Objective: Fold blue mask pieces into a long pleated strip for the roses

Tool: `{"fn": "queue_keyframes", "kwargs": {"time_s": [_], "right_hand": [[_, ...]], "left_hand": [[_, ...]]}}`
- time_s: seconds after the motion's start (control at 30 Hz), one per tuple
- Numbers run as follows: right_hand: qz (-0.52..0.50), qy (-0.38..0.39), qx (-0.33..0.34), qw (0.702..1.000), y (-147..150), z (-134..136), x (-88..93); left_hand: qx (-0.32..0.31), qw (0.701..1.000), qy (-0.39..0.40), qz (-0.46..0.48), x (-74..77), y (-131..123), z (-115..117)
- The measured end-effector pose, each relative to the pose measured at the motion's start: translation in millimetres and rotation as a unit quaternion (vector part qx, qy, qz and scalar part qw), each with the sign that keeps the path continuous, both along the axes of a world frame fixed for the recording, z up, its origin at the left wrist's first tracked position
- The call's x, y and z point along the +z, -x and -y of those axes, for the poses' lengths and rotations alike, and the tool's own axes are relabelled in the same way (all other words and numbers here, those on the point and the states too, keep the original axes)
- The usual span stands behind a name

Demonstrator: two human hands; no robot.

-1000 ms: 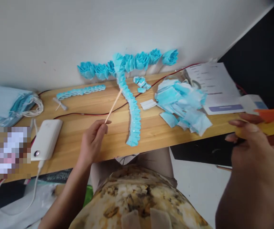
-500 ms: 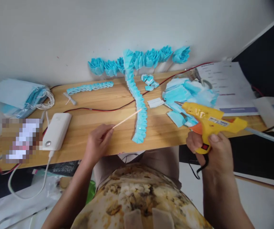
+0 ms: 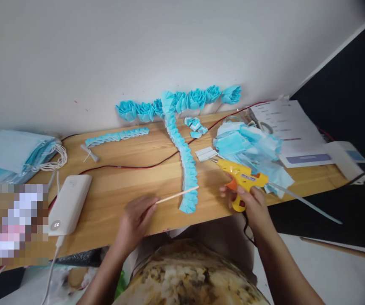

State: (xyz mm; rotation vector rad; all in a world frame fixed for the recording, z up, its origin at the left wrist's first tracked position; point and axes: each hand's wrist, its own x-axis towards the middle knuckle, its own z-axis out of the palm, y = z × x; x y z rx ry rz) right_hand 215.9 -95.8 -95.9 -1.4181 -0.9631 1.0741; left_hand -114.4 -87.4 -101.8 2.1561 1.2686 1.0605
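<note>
Between the fingers of my left hand [image 3: 138,218] is a thin wooden stick [image 3: 176,195], its far end over the lower part of a long pleated blue strip [image 3: 187,165]. Whether stick and strip touch I cannot tell. My right hand [image 3: 249,201] is wrapped round the handle of a yellow hot glue gun [image 3: 241,173], with fingers by its orange trigger. The gun's nozzle points left, close to a small white folded piece [image 3: 205,154]. A long glue stick [image 3: 306,205] juts out of the gun's back. Blue fabric pieces [image 3: 239,140] lie heaped behind the gun.
Blue paper-like flowers [image 3: 196,98] stand in a row along the wall. A shorter pleated strip [image 3: 117,136] lies at the left, near stacked face masks [image 3: 20,150]. A white power bank [image 3: 71,205] is at the front left. A red-black cable [image 3: 131,167] crosses the table; printed sheets [image 3: 293,131] lie right.
My right hand has brought the glue gun left and nearer the pleated strip. The stick's tip now lies lower along the strip. The camera view has shifted upward.
</note>
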Motion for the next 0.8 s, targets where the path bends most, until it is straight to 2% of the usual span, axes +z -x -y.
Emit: {"fn": "queue_keyframes", "kwargs": {"time_s": [0.1,0.2,0.53,0.8], "right_hand": [[0.102,-0.002,0.049,0.994,-1.5,-0.6,-3.6],[0.145,0.000,0.062,0.988,-2.6,-1.4,-2.8],[0.107,0.016,0.051,0.993,3.1,-2.4,1.7],[0.118,-0.003,0.071,0.990,-0.3,-3.8,-3.1]], "left_hand": [[-0.013,1.000,0.009,0.000,0.1,0.6,1.5],[-0.027,0.999,0.020,0.007,1.9,0.8,2.6],[-0.028,0.999,0.012,0.020,5.5,-0.6,2.1],[0.006,1.000,0.019,0.021,-3.5,0.7,2.7]]}}
